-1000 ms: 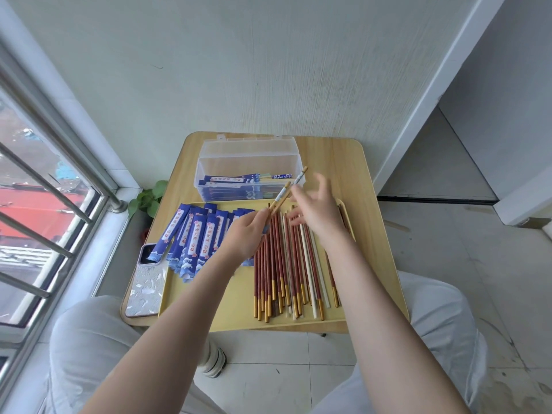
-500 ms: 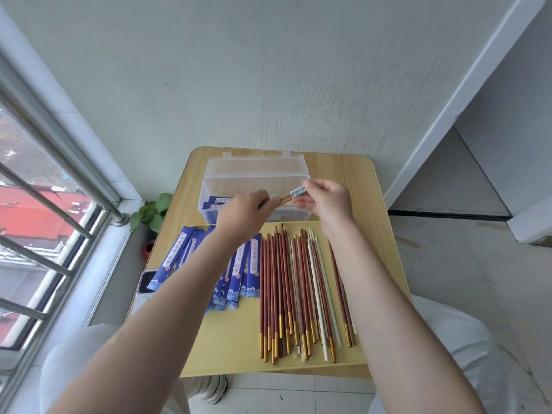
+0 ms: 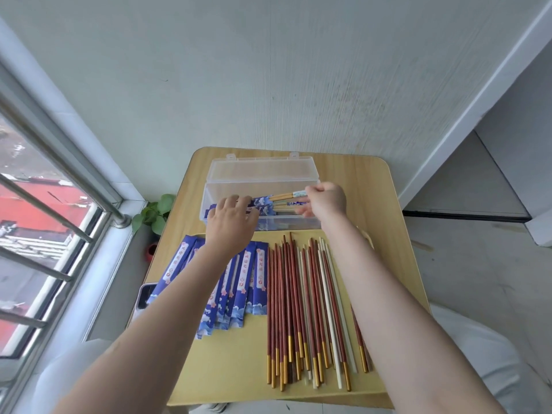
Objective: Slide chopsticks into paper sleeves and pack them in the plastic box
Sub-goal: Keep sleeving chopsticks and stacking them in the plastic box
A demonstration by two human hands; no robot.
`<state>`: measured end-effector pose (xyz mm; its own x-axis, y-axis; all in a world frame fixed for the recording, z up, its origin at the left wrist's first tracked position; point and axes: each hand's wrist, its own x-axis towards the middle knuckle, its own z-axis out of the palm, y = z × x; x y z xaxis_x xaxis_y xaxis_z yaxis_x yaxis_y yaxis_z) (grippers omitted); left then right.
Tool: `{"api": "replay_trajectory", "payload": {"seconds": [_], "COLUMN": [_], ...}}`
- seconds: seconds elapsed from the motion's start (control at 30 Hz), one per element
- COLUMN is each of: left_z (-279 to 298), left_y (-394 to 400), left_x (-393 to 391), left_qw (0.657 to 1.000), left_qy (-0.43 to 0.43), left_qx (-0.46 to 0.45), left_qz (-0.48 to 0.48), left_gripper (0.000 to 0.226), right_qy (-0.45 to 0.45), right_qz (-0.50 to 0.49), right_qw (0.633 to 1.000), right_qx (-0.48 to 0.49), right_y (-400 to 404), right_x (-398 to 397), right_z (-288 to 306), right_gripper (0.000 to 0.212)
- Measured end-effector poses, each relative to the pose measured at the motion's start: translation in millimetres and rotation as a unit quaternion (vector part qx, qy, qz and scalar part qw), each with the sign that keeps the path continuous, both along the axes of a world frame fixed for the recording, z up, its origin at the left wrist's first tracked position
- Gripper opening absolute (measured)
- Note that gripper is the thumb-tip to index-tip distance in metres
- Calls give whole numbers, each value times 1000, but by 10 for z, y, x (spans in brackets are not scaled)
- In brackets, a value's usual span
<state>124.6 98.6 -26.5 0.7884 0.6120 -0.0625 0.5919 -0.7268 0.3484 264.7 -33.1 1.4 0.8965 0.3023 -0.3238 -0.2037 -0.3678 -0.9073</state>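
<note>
Chopsticks (image 3: pixel 301 309), loose, red-brown with gold tips plus a few white ones, lie low in the frame on your yellow tray (image 3: pixel 233 369), just right of a fan of blue printed paper sleeves (image 3: pixel 236 282). Higher up, your left hand (image 3: pixel 231 219) reaches over the clear plastic box (image 3: pixel 263 177), fingers spread and relaxed above the sleeved pairs inside. Your right hand (image 3: pixel 325 201) pinches the patterned ends of one sleeved pair of chopsticks (image 3: pixel 268 200), holding it over the open box near the centre of the wooden table (image 3: pixel 370 189).

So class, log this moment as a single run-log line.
step: packing | left hand: on sleeved chopsticks | right hand: pinching their ends | place: over plastic box
</note>
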Motion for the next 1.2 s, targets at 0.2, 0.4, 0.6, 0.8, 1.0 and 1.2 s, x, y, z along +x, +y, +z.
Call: {"api": "replay_trajectory", "payload": {"seconds": [0.2,0.4,0.6,0.8,1.0,1.2], "left_z": [-20,-27,13,137,121,153], "left_y": [4,39,69,16,36,37], "left_x": [12,7,9,-33,-16,-2], "left_qw": [999,994,995,989,991,993], "left_qy": [28,72,83,75,79,98], "left_qx": [28,70,45,117,98,67], "left_qz": [-3,44,18,50,44,28], "left_gripper": [46,57,60,54,53,53], "right_qy": [-291,-324,-221,-414,-399,-405], "right_qz": [62,186,256,227,273,249], "right_qw": [930,879,864,822,824,834], "right_qx": [-216,-296,-374,-318,-298,-280], "right_y": [-83,-124,-121,-70,-10,-75], "right_x": [113,108,3,-168,-274,-282], "right_z": [51,-24,-109,-47,-126,-121], "right_gripper": [18,25,39,33,38,29]}}
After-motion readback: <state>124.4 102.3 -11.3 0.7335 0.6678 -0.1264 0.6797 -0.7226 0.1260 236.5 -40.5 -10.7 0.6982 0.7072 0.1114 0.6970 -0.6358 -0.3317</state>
